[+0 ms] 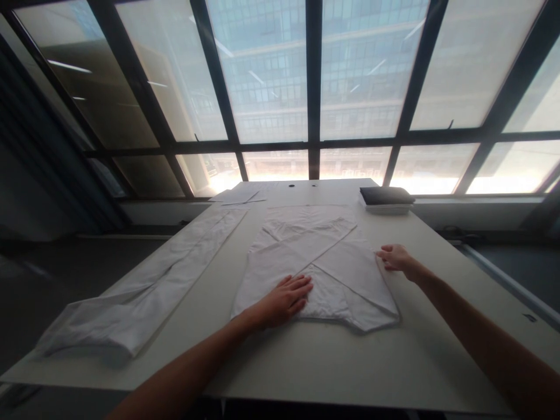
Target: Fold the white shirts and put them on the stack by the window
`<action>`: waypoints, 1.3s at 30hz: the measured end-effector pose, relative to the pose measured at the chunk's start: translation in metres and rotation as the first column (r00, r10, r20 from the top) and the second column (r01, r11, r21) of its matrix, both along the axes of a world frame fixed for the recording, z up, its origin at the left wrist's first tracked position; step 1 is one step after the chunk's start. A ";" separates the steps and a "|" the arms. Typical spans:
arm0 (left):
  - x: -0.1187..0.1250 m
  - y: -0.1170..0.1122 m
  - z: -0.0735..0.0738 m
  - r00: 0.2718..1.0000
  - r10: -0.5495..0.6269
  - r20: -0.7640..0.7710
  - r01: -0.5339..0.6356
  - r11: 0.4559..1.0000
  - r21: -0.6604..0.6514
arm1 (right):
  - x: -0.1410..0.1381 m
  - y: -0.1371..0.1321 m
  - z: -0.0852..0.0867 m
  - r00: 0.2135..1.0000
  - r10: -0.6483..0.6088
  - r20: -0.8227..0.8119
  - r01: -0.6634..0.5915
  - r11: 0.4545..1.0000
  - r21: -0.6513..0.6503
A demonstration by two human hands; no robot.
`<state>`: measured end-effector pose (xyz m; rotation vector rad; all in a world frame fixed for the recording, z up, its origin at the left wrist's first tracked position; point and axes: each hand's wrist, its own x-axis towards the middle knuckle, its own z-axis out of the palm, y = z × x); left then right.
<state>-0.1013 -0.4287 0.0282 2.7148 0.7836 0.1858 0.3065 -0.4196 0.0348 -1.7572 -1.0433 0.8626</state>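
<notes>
A white shirt point(306, 256) lies flat on the pale table point(306, 356), its sleeves folded across each other over the body. My left hand point(286, 298) rests palm down on the shirt's near left part, fingers stretched out together. My right hand point(394, 257) touches the shirt's right edge with its fingers curled at the fabric's border; whether it pinches the cloth I cannot make out.
A long white garment point(144, 291) lies along the table's left side, hanging over the near left corner. A dark stack of folded items point(385, 199) sits at the far right. Paper sheets point(238, 195) lie at the far left. Large windows stand behind the table.
</notes>
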 end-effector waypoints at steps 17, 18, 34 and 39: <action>-0.001 0.002 0.001 1.000 -0.003 -0.009 0.003 1.000 0.008 | 0.000 0.004 -0.008 0.911 0.124 -0.392 -0.183 0.976 -0.116; -0.001 0.002 0.001 1.000 -0.004 -0.007 0.004 1.000 0.008 | -0.002 0.004 -0.009 0.908 0.144 -0.394 -0.194 0.977 -0.091; 0.000 0.000 0.000 0.998 -0.007 0.058 0.008 1.000 -0.016 | -0.061 0.032 0.003 0.978 0.209 -0.030 -0.203 0.970 0.137; 0.000 -0.001 -0.001 0.999 -0.013 0.052 0.014 1.000 -0.023 | -0.084 0.050 -0.001 0.946 0.264 0.187 -0.292 0.946 0.139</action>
